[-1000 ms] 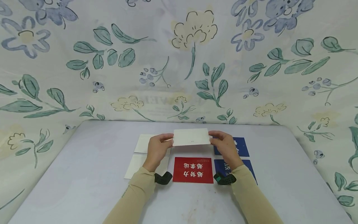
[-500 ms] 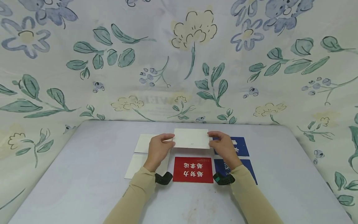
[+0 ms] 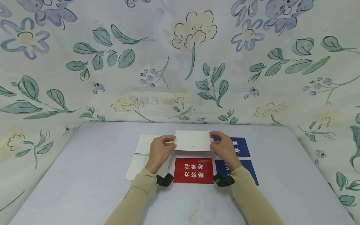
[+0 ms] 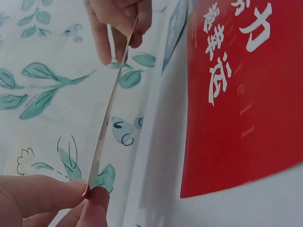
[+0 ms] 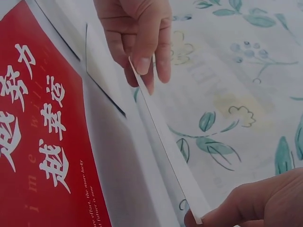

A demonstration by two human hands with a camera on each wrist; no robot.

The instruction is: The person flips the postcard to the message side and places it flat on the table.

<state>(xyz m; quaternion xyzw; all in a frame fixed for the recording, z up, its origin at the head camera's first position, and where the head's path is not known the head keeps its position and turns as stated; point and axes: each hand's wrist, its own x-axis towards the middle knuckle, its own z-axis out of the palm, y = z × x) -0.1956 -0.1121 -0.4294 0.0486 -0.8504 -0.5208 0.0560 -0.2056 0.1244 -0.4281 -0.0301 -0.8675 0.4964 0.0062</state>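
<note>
I have the left hand (image 3: 159, 151) pinching the white card (image 3: 192, 140) at its nine o'clock edge and the right hand (image 3: 225, 149) pinching its three o'clock edge; opposite grips probably keep it level and leave its face uncovered. I see it held above the table (image 3: 84, 175), the red card (image 3: 194, 170) lying at its six o'clock. Two pale cards (image 3: 142, 145) sit at eight and nine, two blue cards (image 3: 244, 149) at three and four, apparently forming columns.
</note>
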